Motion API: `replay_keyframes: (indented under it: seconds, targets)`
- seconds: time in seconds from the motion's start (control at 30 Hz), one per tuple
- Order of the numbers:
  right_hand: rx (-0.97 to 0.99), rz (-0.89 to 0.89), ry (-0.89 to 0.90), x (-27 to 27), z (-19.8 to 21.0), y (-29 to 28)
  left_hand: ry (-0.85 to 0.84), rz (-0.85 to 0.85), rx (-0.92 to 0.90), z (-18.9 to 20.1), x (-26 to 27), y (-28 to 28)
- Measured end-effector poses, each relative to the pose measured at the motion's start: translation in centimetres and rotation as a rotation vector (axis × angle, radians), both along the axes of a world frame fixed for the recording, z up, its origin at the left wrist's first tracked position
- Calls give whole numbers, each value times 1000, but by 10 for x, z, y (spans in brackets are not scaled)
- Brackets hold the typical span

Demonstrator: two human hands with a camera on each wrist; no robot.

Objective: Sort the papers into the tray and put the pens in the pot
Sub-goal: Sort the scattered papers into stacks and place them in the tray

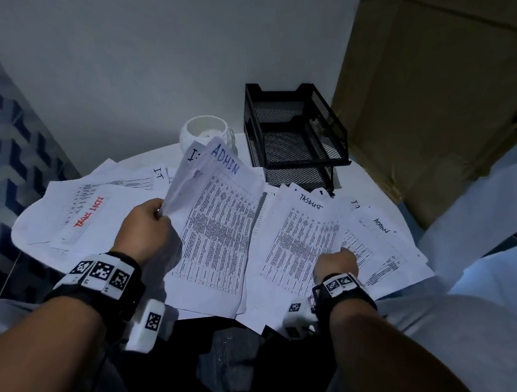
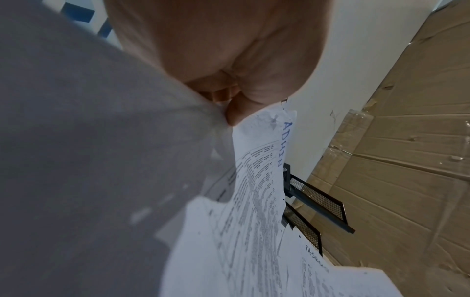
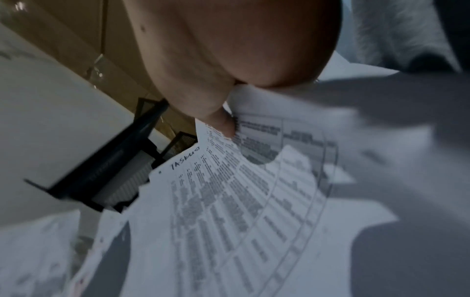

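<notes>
The left hand (image 1: pixel 148 227) pinches the ADMIN sheet (image 1: pixel 218 223) raised in front of the black mesh tray (image 1: pixel 293 136); the right hand (image 1: pixel 337 260) pinches the TASKLIST sheet (image 1: pixel 296 245) beside it, white pot (image 1: pixel 206 133) left of the tray

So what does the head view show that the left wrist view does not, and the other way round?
Only the head view shows the white pot, the red-lettered sheet, the round table and the right hand on the Tasklist sheet. Only the left wrist view shows the left hand's thumb pinching paper close up. Both show the left hand, the ADMIN sheet, the black mesh tray and the cardboard.
</notes>
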State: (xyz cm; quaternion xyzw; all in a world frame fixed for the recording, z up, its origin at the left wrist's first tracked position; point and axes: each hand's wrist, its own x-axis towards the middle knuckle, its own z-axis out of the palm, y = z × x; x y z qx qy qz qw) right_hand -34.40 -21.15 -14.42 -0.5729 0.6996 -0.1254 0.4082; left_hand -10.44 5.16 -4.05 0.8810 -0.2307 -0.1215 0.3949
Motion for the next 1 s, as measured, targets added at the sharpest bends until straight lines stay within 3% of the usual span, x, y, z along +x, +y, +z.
replay_keyframes:
  seconds: [0.2, 0.33, 0.57, 0.8, 1.0]
  targets:
    - [-170, -169, -300, 4, 26, -9, -42, 63, -10, 7, 12, 1]
    - [-117, -274, -549, 3, 44, -10, -45, 91, -23, 13, 18, 8]
    - [127, -111, -811, 10, 70, 20, 44, 91, -106, 21, 9, 13]
    - [194, -30, -829, 22, 67, 42, 240, 21, -223, 19, -2, 3]
    - [229, -2, -888, 18, 61, 39, 435, 216, -303, 15, 3, 2]
